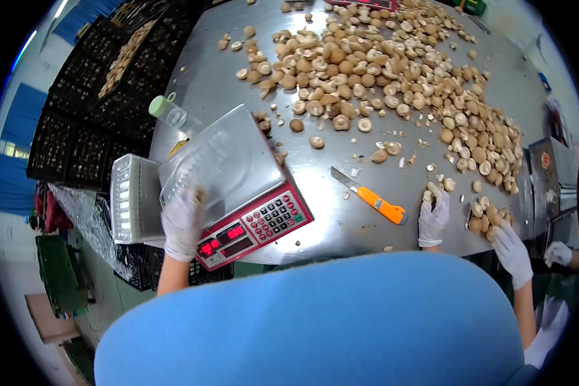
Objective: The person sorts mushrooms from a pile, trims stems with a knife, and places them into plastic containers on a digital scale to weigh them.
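My left hand (183,223), in a white glove, is over the scale, fingers closed on the edge of a clear plastic tray (196,168); the tray is blurred. The tray is above the metal plate of a red digital scale (273,217), whose display is lit red. My right hand (433,217), also gloved, rests low over the table with fingers curled round a small mushroom (426,195), which is partly hidden. Left of that hand lies an orange-handled knife (378,204), its blade pointing up-left.
A large heap of mushrooms (354,64) spreads over the metal table (238,22). Stacked clear trays (132,199) and a green-capped bottle (168,112) stand left. Black crates (64,145) rise beyond. At right, another person's gloved hand (512,254) touches a tray of mushrooms (486,217).
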{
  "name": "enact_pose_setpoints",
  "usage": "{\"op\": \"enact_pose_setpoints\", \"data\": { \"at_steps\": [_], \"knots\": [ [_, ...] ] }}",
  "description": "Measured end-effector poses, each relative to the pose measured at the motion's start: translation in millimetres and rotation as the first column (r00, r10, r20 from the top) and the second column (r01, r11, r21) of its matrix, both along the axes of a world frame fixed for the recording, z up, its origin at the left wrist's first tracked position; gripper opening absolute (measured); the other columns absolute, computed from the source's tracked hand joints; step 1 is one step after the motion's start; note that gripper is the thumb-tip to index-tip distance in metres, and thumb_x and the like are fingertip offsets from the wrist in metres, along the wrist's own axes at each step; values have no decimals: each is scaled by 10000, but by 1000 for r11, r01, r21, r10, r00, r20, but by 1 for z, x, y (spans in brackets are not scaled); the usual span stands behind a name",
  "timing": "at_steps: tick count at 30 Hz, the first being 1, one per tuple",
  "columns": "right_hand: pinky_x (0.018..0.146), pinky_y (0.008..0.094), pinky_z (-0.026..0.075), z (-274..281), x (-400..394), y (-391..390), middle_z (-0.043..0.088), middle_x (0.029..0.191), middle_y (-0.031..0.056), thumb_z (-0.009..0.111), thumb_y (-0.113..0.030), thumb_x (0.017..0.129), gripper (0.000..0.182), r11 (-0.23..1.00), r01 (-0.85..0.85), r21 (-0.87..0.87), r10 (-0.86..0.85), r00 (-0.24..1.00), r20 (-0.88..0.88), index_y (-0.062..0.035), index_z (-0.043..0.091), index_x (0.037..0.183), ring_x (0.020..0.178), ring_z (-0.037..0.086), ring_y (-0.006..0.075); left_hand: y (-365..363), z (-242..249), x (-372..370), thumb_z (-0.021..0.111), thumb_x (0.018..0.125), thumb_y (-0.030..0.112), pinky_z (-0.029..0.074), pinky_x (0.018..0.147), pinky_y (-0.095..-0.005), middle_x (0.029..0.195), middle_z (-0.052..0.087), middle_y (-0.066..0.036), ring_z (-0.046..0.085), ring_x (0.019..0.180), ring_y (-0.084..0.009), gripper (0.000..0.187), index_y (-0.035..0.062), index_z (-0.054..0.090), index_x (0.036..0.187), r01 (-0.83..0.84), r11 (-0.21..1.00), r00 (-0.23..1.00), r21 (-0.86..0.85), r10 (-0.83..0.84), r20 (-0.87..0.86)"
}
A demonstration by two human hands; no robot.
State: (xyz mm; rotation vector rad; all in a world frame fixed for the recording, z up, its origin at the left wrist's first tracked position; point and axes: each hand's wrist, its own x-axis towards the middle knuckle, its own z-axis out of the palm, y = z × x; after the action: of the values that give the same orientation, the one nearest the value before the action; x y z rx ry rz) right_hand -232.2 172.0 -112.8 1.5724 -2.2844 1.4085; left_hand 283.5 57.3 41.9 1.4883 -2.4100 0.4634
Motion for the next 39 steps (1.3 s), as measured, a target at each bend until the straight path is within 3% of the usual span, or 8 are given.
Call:
{"op": "enact_pose_setpoints", "data": {
  "at_steps": [5, 10, 20, 24, 29, 31, 36, 39],
  "knots": [
    [958, 379, 501, 20, 6, -8, 666, 1113, 129, 676, -63, 892, 254, 1000, 2, -25, -4, 996, -91, -53, 679, 1145, 1069, 633, 280, 5, 12, -32, 724, 850, 134, 497, 656, -426, 872, 579, -104, 611, 749, -322, 296, 113, 587, 1111, 108, 983, 994, 148, -106, -25],
    [965, 392, 486, 74, 27, -105, 676, 1142, 126, 714, -90, 852, 353, 951, -257, -170, 230, 960, -162, -63, 670, 1201, 1072, 629, 306, -12, 41, -44, 758, 817, 131, 488, 746, -446, 963, 597, -108, 609, 831, -333, 445, 110, 566, 1218, 137, 979, 985, 154, -117, -130],
    [1027, 445, 464, 98, 109, -396, 610, 1254, 77, 617, -122, 893, 408, 830, -461, 313, 557, 665, -498, -205, 603, 1292, 1221, 555, 293, -60, 47, -71, 739, 801, 88, 486, 734, -432, 960, 617, -78, 623, 822, -304, 438, 129, 575, 1205, 255, 953, 964, 162, -237, -123],
    [987, 459, 490, 107, 121, -420, 650, 1223, 59, 584, -78, 886, 378, 748, -256, 612, 617, 606, -501, -223, 648, 1229, 1224, 568, 299, -81, 51, -82, 728, 808, 75, 489, 716, -435, 936, 608, -91, 624, 812, -310, 388, 116, 588, 1167, 289, 934, 955, 211, -266, -130],
    [962, 459, 506, 85, 74, -406, 652, 1159, 59, 618, -217, 896, 272, 757, -210, 618, 563, 689, -456, -217, 652, 1166, 1136, 594, 307, -121, 53, -105, 741, 804, 34, 529, 769, -399, 1014, 662, -95, 661, 874, -318, 341, 103, 627, 1117, 324, 904, 944, 281, -288, -163],
    [944, 452, 518, 76, 42, -380, 669, 1117, 121, 602, -188, 885, 295, 825, -306, 475, 504, 780, -372, -191, 672, 1172, 1075, 641, 320, -149, 38, -124, 721, 832, 60, 532, 800, -414, 1006, 663, -104, 667, 906, -313, 310, 94, 633, 1127, 409, 856, 907, 318, -343, -245],
    [948, 438, 507, 58, -5, -338, 663, 1023, 109, 611, -185, 881, 298, 858, -509, 77, 504, 802, -320, -166, 672, 1173, 1044, 633, 312, -198, -7, -220, 709, 815, 133, 546, 837, -422, 1126, 615, -109, 632, 1047, -294, 444, 107, 607, 1247, 532, 754, 822, 384, -569, -21],
    [976, 368, 495, 94, -13, -286, 678, 1105, 100, 622, -131, 881, 287, 900, -436, 17, 435, 893, -114, -118, 697, 1157, 1068, 628, 290, -209, -47, -269, 721, 776, 129, 542, 836, -417, 1122, 603, -93, 626, 1052, -281, 474, 118, 611, 1237, 551, 711, 741, 437, -658, 134]
  ]
}}
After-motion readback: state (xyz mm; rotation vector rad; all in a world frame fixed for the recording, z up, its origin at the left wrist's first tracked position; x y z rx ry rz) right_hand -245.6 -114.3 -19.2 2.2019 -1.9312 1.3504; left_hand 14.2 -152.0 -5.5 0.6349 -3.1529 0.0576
